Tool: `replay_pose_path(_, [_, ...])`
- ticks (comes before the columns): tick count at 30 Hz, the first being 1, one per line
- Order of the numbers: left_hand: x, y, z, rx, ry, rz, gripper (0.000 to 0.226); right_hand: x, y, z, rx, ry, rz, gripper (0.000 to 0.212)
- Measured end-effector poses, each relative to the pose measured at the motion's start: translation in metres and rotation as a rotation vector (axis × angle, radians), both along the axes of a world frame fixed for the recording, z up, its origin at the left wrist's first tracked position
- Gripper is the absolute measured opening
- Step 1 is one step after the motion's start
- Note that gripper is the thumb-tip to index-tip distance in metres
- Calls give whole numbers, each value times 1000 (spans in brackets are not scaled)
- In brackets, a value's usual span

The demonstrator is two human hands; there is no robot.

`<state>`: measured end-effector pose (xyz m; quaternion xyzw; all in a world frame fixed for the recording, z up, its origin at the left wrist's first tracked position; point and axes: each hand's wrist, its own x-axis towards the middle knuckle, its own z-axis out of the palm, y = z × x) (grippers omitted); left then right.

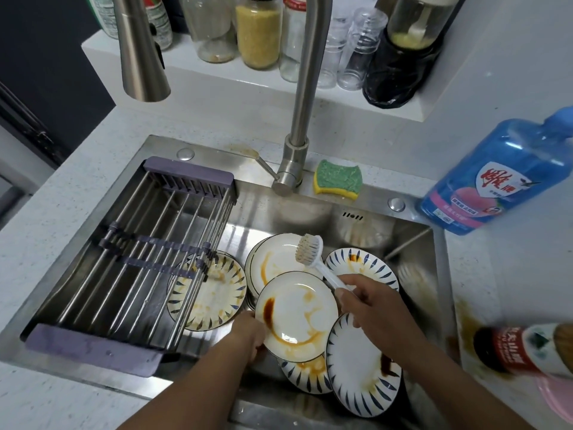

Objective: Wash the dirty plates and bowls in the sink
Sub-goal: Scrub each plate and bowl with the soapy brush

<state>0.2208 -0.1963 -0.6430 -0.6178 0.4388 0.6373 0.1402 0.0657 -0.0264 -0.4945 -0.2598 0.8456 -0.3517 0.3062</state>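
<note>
Our left hand (248, 335) grips the plate (297, 318) by its left rim, over dirty plates (359, 364) in the sink (279, 212). It is white, smeared with brown sauce. Our right hand (372, 305) clasps the brush (310, 249) handle.

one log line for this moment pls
left hand holds stained plate | right hand holds brush | sink: more dirty plates

The brushed stainless-steel sink (310, 209) looked dull-shiny; the glossy white glazed plate (297, 318) gleamed under brown smears. The white plastic brush (310, 252) looked smooth, the green-and-yellow sponge (338, 180) rough, the pale speckled surface (62, 212) matt.
</note>
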Motion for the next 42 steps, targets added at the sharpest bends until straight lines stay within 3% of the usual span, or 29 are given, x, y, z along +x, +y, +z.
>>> replay_pose_path(3, [-1, 0, 1, 28, 24, 18, 40, -3, 6, 0, -3, 3, -42, 14])
replay_pose_path(8, [-8, 5, 10, -88, -70, -42, 70, -9, 19, 4, 7, 0, -127, 12])
replay_pose_path(11, [-15, 21, 37, -425, -173, -222, 61, -13, 24, 7, 10, 13, -160, 16])
replay_pose_path(13, [-21, 32, 54, -675, -62, -295, 42, -15, 25, 9, 4, 13, -186, 16])
replay_pose_path(14, [-26, 36, 60, -698, 60, -334, 31, -17, 26, 10, 4, 18, -200, 16])
replay_pose_path(15, [-32, 38, 65, -625, 184, -391, 25, -18, 26, 12, 4, 30, -207, 17])
replay_pose_path(17, [-47, 46, 74, -332, 348, -537, 37, -22, 24, 15, 14, 60, -205, 22])
replay_pose_path(19, [-58, 54, 79, -173, 347, -674, 49, -24, 22, 20, 14, 76, -206, 25])
replay_pose_path(24, [-66, 64, 66, -186, 241, -817, 29, -26, 21, 30, -18, 106, -216, 24])
replay_pose_path(32, [-64, 68, 76, -253, 346, -838, 26, -22, 33, 29, 9, 90, -257, 25])
replay_pose_path(42, [-64, 55, 95, -71, 449, -579, 36, -16, 33, 40, -5, 80, -265, 24])
